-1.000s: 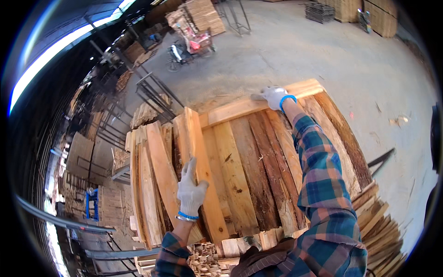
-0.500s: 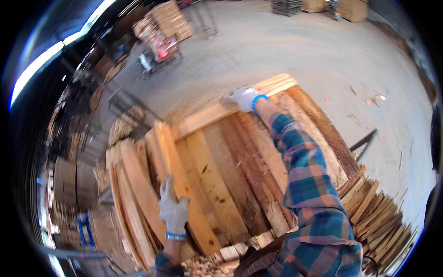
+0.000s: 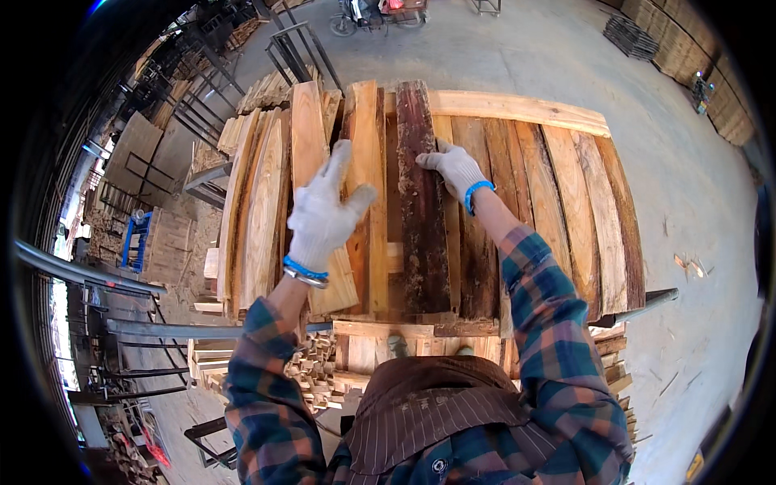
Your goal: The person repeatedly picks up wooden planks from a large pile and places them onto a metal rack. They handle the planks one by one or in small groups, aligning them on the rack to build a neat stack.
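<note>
My right hand point(image 3: 457, 171), in a white knit glove with a blue cuff, grips the right edge of a dark, bark-covered board point(image 3: 422, 218). That board lies lengthwise over the middle of the stack. My left hand point(image 3: 322, 214), gloved the same way, is open with fingers and thumb apart. It hovers over or rests on a pale plank point(image 3: 308, 129); contact is hard to tell. Between the hands lies an orange-brown plank point(image 3: 369, 153). A light strip of wood point(image 3: 517, 107) runs crosswise along the far end, over several side-by-side boards point(image 3: 558, 210) on the right.
Metal frame bars point(image 3: 659, 299) jut out beside the stack. Small wood offcuts point(image 3: 311, 372) are piled below its near edge. Metal racks point(image 3: 299, 48) stand far left, a parked motorbike point(image 3: 376, 18) behind, and stacked wood point(image 3: 663, 32) at far right.
My right hand has drawn back from the crosswise strip to the dark board, which now lies over the middle. My left hand has come off its plank's edge, fingers spread. The view has turned.
</note>
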Available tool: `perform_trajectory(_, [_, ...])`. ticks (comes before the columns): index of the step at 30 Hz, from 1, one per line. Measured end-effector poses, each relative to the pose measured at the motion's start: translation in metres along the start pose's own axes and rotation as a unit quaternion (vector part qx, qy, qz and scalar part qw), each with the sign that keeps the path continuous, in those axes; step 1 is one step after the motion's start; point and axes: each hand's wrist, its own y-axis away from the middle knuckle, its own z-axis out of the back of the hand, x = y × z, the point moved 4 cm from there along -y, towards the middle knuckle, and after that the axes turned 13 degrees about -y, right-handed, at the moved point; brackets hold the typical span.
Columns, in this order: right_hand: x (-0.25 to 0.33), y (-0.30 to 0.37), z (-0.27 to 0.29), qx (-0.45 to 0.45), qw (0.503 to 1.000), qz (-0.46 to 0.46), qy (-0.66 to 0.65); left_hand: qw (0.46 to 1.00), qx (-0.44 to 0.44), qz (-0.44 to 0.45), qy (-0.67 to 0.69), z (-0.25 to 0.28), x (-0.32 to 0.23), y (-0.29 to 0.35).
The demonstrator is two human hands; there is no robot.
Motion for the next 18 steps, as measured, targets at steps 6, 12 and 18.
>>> perform_trajectory(6, [0.016, 0.002, 0.002, -0.01, 0.995, -0.01, 0.099, 0.958, 0.124, -0.082, -0.246, -0.017, 0.028, 0.021])
perform_trajectory(12, [0.098, 0.064, -0.003, -0.03, 0.986, -0.005, 0.166, 0.959, 0.076, -0.126, -0.243, -0.009, 0.037, 0.023])
perform_trajectory(18, [0.081, 0.044, -0.055, 0.005, 0.997, -0.015, -0.077, 0.985, -0.001, 0.102, 0.138, 0.001, 0.082, 0.008])
